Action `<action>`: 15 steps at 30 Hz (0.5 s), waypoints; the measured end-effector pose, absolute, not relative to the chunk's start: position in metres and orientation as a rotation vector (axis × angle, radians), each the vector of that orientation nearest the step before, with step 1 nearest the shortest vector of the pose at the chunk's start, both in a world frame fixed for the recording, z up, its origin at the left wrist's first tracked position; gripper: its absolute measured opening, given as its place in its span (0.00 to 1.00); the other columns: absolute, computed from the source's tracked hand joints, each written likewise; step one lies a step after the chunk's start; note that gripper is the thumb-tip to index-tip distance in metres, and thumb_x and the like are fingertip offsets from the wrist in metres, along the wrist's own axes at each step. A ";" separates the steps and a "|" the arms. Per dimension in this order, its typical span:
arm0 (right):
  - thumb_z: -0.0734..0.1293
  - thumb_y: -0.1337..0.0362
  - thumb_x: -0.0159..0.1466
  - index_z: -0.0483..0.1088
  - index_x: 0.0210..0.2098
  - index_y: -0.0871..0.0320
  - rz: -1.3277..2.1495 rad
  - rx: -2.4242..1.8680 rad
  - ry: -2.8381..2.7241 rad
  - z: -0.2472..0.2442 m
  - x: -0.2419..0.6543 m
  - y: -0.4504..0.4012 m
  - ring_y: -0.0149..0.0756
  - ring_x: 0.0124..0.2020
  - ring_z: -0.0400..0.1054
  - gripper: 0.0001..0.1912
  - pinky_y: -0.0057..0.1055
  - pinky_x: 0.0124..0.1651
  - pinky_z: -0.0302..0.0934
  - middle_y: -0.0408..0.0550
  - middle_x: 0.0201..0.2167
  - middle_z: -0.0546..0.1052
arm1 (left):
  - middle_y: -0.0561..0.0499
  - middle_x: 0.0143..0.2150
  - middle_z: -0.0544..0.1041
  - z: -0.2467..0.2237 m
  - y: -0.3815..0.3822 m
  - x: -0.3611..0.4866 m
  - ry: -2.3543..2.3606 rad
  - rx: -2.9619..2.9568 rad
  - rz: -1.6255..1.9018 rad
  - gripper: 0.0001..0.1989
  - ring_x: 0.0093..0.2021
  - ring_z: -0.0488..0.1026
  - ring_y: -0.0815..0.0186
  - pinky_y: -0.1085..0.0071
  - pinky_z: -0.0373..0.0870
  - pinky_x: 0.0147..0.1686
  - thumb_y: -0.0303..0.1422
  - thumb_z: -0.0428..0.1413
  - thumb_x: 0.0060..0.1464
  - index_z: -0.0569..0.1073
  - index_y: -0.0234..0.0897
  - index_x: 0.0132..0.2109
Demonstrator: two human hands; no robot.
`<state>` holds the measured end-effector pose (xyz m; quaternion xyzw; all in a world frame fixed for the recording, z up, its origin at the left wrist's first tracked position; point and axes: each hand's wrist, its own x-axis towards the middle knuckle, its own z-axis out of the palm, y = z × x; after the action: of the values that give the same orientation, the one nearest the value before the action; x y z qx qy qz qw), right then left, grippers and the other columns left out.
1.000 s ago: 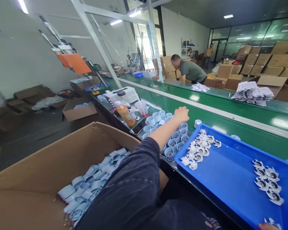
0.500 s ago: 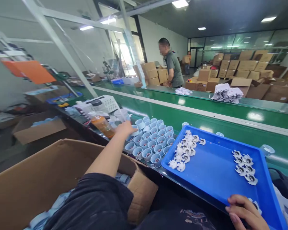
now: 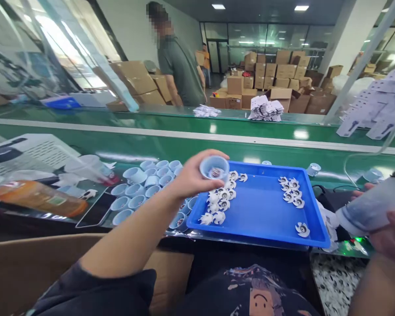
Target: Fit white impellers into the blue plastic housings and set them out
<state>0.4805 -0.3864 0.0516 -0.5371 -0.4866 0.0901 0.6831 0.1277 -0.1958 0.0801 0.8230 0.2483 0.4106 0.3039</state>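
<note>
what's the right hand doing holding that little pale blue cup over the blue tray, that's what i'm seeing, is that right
Not quite: the head view shows it is the left hand, not the right, holding the pale blue cup over the blue tray. The right hand is at the far side, on a frosted pale object.

Far side: green conveyor belt [image 3: 197,125] with stacks of white printed cards [image 3: 265,109], stacked cardboard cartons [image 3: 276,74] beyond, standing co-worker in grey-green shirt [image 3: 181,72]. Near left: orange drink bottle [image 3: 39,199], lying flat.
</note>
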 end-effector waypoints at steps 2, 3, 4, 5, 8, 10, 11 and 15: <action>0.80 0.47 0.49 0.73 0.46 0.50 0.408 -1.064 -1.029 0.060 0.474 -0.380 0.46 0.33 0.71 0.29 0.40 0.35 0.71 0.53 0.38 0.72 | 0.47 0.44 0.78 0.072 -0.214 0.161 0.556 2.319 0.845 0.25 0.43 0.76 0.58 0.61 0.73 0.44 0.49 0.64 0.42 0.72 0.40 0.45; 0.81 0.46 0.47 0.74 0.44 0.52 0.511 -1.042 -1.032 0.064 0.467 -0.377 0.47 0.33 0.71 0.30 0.40 0.34 0.71 0.54 0.38 0.72 | 0.47 0.46 0.78 0.066 -0.223 0.176 0.494 2.388 0.752 0.23 0.46 0.75 0.57 0.59 0.72 0.48 0.45 0.65 0.43 0.72 0.40 0.45; 0.80 0.44 0.46 0.75 0.41 0.54 0.588 -1.035 -1.046 0.067 0.460 -0.375 0.48 0.33 0.71 0.31 0.40 0.33 0.71 0.55 0.39 0.72 | 0.47 0.47 0.77 0.059 -0.233 0.188 0.433 2.449 0.676 0.22 0.48 0.74 0.57 0.59 0.71 0.50 0.42 0.65 0.44 0.72 0.40 0.45; 0.79 0.42 0.45 0.74 0.40 0.55 0.649 -1.016 -1.061 0.071 0.450 -0.371 0.49 0.34 0.71 0.31 0.41 0.32 0.71 0.55 0.39 0.72 | 0.47 0.47 0.78 0.053 -0.242 0.199 0.383 2.492 0.613 0.21 0.48 0.74 0.57 0.59 0.70 0.51 0.38 0.65 0.44 0.71 0.39 0.46; 0.75 0.45 0.52 0.71 0.38 0.52 0.719 -0.845 -1.096 0.083 0.419 -0.361 0.41 0.30 0.70 0.22 0.36 0.31 0.69 0.47 0.34 0.71 | 0.46 0.46 0.78 0.036 -0.268 0.219 0.333 2.522 0.529 0.23 0.46 0.76 0.57 0.60 0.72 0.49 0.34 0.65 0.44 0.69 0.38 0.48; 0.71 0.42 0.56 0.68 0.37 0.52 0.716 -0.814 -1.116 0.091 0.401 -0.356 0.38 0.28 0.68 0.22 0.33 0.29 0.67 0.45 0.30 0.69 | 0.46 0.44 0.78 0.030 -0.281 0.227 0.324 2.503 0.562 0.27 0.44 0.76 0.56 0.60 0.73 0.45 0.37 0.67 0.43 0.68 0.37 0.49; 0.68 0.38 0.57 0.66 0.37 0.52 0.728 -0.843 -1.126 0.094 0.393 -0.354 0.38 0.28 0.67 0.25 0.33 0.28 0.66 0.45 0.29 0.69 | 0.46 0.44 0.78 0.029 -0.286 0.230 0.309 2.487 0.601 0.28 0.43 0.76 0.55 0.60 0.73 0.44 0.39 0.68 0.42 0.69 0.36 0.49; 0.64 0.28 0.54 0.64 0.36 0.54 0.759 -0.938 -1.146 0.097 0.378 -0.355 0.40 0.28 0.67 0.34 0.35 0.27 0.66 0.47 0.28 0.68 | 0.48 0.39 0.78 0.032 -0.302 0.235 0.240 2.391 0.751 0.21 0.39 0.76 0.57 0.63 0.73 0.39 0.42 0.67 0.43 0.72 0.37 0.41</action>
<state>0.3779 -0.3546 0.0969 -0.4165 -0.5091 0.3372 0.6736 0.2352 -0.3019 0.0322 0.9039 0.0907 0.2840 0.3067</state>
